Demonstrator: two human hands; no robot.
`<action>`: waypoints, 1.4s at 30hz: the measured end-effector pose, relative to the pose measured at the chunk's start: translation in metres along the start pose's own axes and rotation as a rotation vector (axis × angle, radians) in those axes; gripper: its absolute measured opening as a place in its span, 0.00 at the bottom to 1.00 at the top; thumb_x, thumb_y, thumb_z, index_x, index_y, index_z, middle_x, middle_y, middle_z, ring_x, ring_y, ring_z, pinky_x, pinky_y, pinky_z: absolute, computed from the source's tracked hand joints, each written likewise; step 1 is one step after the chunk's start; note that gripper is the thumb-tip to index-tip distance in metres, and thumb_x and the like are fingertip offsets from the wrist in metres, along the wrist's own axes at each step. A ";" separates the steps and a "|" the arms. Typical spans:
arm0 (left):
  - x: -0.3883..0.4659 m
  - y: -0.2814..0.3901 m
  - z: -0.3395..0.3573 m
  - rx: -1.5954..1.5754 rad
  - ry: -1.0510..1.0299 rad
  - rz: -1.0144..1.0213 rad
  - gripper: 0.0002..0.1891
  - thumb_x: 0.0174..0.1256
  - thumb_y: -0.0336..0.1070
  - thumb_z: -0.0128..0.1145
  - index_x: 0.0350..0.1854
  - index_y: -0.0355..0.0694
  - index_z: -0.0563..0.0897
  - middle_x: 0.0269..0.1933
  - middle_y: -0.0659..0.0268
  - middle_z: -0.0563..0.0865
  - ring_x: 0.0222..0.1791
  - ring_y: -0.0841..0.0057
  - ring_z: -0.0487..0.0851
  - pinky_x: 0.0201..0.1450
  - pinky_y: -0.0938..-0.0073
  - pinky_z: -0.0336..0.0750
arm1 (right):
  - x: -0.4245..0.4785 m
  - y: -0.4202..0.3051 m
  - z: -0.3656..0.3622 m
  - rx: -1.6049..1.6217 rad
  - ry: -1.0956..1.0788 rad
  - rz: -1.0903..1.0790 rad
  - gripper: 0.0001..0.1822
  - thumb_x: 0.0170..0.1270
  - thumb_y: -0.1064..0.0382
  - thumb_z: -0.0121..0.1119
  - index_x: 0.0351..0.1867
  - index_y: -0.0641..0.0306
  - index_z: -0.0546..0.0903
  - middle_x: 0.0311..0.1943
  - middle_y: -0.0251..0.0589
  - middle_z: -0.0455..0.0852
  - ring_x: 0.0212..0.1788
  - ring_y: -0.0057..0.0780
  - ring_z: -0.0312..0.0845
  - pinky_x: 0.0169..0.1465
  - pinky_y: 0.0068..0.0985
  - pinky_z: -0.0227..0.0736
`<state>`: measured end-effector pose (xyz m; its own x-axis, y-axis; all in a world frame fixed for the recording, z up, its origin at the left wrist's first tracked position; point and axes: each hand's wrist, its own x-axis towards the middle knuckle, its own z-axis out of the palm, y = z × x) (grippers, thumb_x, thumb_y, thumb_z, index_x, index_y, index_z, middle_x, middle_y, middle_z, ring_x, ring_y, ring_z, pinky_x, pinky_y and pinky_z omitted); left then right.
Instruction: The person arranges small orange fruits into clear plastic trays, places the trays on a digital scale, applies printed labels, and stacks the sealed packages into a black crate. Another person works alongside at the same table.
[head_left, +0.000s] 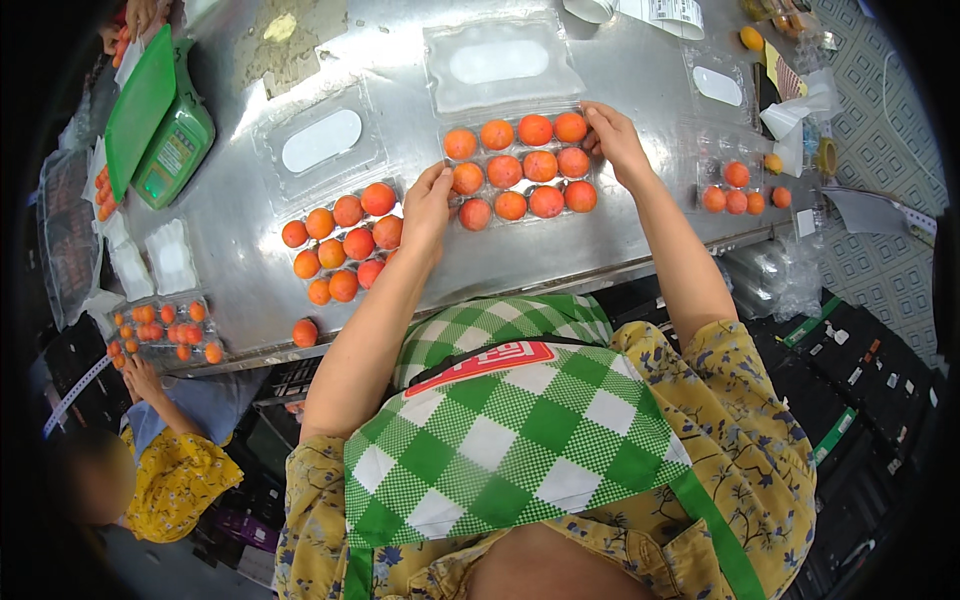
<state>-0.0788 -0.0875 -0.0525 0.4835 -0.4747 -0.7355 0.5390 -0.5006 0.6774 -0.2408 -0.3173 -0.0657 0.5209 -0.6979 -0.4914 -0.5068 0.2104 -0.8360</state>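
Observation:
A clear plastic clamshell (540, 217) lies before me with its lid (495, 90) folded back, an oval white label on it. Rows of round orange-red fruits (505, 171), perhaps persimmons or tomatoes, fill its cups. At the left rim, my left hand (427, 206) grips the clamshell with the thumb near the hinge. My right hand (619, 142) holds its far right corner, fingers curled at the edge. Left of it sits a second open clamshell (270, 195) of similar fruits (358, 244), partly hidden behind my left forearm.
A third clamshell (701, 161) on the right holds a few fruits. One loose fruit (304, 332) rests by the table's front edge. A green scale (172, 157) stands at the left. Another person's hand (142, 379) is beside a filled tray (161, 330); more hands (139, 19) show far left.

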 end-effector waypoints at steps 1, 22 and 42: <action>0.001 -0.001 0.000 -0.018 -0.009 -0.013 0.22 0.71 0.39 0.46 0.64 0.37 0.68 0.48 0.66 0.78 0.44 0.78 0.76 0.47 0.73 0.72 | 0.007 0.000 0.000 0.001 -0.009 0.017 0.18 0.70 0.56 0.47 0.52 0.65 0.78 0.30 0.31 0.79 0.27 0.15 0.69 0.29 0.16 0.65; -0.023 -0.007 -0.001 -0.100 0.015 0.162 0.18 0.66 0.25 0.47 0.58 0.39 0.74 0.24 0.74 0.72 0.20 0.89 0.66 0.23 0.85 0.62 | -0.011 -0.011 -0.002 0.229 -0.128 0.001 0.11 0.70 0.57 0.51 0.40 0.59 0.81 0.22 0.20 0.67 0.23 0.09 0.57 0.24 0.13 0.57; -0.048 0.144 -0.287 -0.067 0.146 0.407 0.16 0.64 0.28 0.47 0.54 0.40 0.76 0.23 0.75 0.72 0.17 0.89 0.64 0.21 0.85 0.61 | -0.016 -0.219 0.249 0.233 -0.277 -0.324 0.10 0.70 0.61 0.48 0.40 0.63 0.79 0.20 0.22 0.65 0.18 0.10 0.54 0.19 0.14 0.49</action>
<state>0.1737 0.0709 0.0768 0.7556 -0.5137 -0.4063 0.3256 -0.2437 0.9136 0.0329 -0.1818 0.0647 0.8058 -0.5512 -0.2163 -0.1368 0.1821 -0.9737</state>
